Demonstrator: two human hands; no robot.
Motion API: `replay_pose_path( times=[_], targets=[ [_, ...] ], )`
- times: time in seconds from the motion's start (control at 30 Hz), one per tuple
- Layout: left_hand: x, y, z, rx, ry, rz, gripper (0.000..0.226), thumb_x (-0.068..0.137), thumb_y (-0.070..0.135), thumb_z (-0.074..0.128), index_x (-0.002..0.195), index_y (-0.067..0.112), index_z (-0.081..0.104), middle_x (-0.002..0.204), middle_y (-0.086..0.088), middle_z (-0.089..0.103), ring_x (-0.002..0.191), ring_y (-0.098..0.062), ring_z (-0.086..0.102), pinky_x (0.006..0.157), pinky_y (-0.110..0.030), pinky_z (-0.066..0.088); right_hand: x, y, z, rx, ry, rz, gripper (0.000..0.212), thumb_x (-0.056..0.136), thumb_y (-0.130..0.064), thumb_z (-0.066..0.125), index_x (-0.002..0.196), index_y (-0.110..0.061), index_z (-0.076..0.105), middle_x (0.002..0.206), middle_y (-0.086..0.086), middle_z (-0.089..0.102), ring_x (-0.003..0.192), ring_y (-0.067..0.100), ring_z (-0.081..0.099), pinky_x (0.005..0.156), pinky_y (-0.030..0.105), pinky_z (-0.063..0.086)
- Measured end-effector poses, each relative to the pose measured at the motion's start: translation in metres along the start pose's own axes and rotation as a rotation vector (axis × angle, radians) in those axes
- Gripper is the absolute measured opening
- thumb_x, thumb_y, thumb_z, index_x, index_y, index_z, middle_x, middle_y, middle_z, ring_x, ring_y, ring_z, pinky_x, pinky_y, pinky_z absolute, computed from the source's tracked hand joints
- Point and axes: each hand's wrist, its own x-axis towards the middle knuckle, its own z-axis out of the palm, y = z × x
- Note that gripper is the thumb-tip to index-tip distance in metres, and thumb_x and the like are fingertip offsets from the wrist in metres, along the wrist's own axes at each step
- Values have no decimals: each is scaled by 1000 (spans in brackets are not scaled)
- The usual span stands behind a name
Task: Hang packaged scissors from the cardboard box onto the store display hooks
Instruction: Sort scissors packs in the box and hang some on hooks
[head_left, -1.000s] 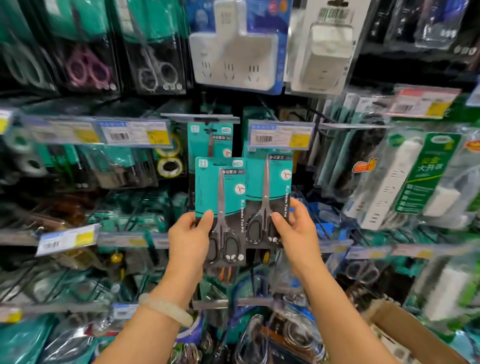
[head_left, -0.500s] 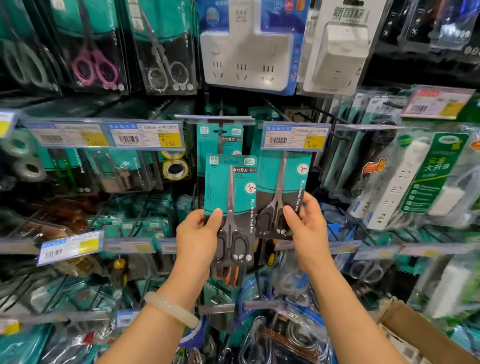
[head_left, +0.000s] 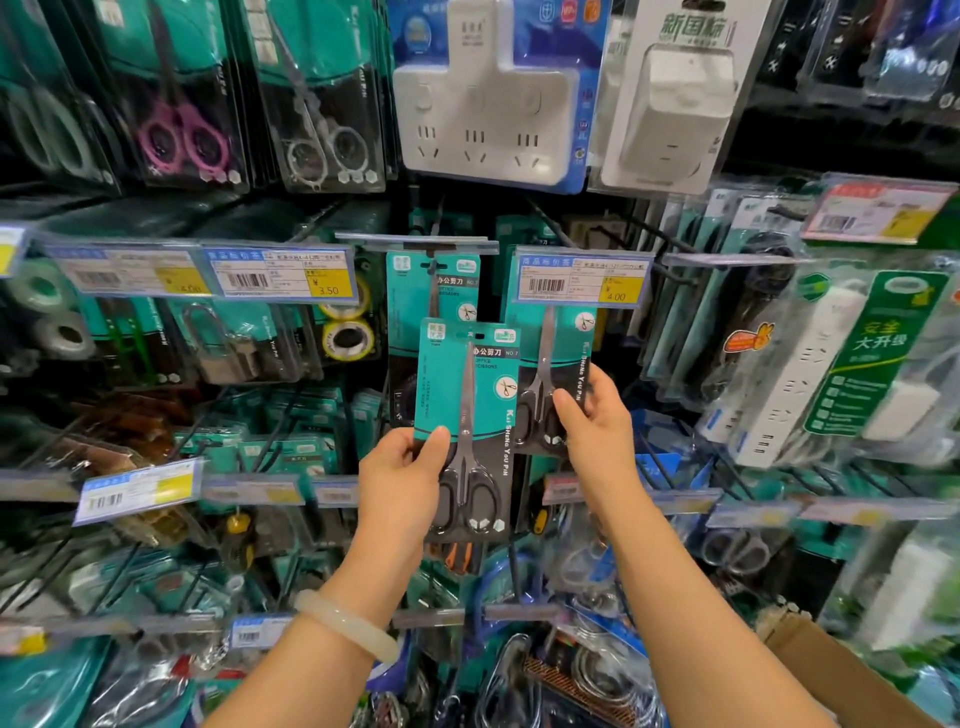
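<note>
**Both hands up at the hooks, a scissors pack in each**

Left hand (head_left: 402, 470) pinches the front scissors pack (head_left: 467, 415) by its lower edge, below the hook (head_left: 415, 241); right hand (head_left: 597, 415) grips a second pack (head_left: 550, 364) under the price tag (head_left: 579, 278). Hanging is under way; next, I judge, each card's slot must be threaded onto a prong. Forearms reach upward; cardboard box (head_left: 831, 670) sits lower right.

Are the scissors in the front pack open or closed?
Closed: in the front pack, held by the left hand, the blades lie together as one point.
</note>
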Motion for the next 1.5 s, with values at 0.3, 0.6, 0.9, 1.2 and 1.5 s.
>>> replay_pose_path(
  times=[0.3,0.6,0.9,1.2,1.5],
  targets=[
    [-9,-2,27,-20,5,-7,20,94,22,57,78,10,60,79,-9,64,71,-22,53,64,-38,44,-34,-7,-7,-107,-109,23,33,90,-26,59,121,-21,51,115,-5,58,102,2,56,84,11,44],
    [-15,-3,66,-8,-35,62,8,95,19,53,96,13,60,87,-5,63,76,-16,58,71,-30,50,-36,5,-25,27,-31,72,18,91,-5,56,89,-22,61,95,1,70,92,16,66,84,36,54],
    [-7,13,75,-50,57,240,15,91,14,60,84,26,56,83,5,63,76,-7,59,65,-12,46,-13,-14,-30,53,-20,14,17,92,-5,56,87,-21,62,97,11,70,95,29,66,88,52,52],
    [7,25,78,-70,95,318,6,90,10,61,96,12,60,80,7,61,72,1,56,64,-3,44,4,-21,-24,103,-41,-18,15,92,-6,55,92,-19,63,97,12,71,92,28,67,85,50,54],
    [4,19,75,-63,88,301,10,90,13,62,88,23,59,81,6,62,74,-2,58,69,-11,49,0,-11,-23,145,-51,-11,14,93,-7,54,95,-18,64,100,12,71,96,30,67,84,44,56]
  ],
)
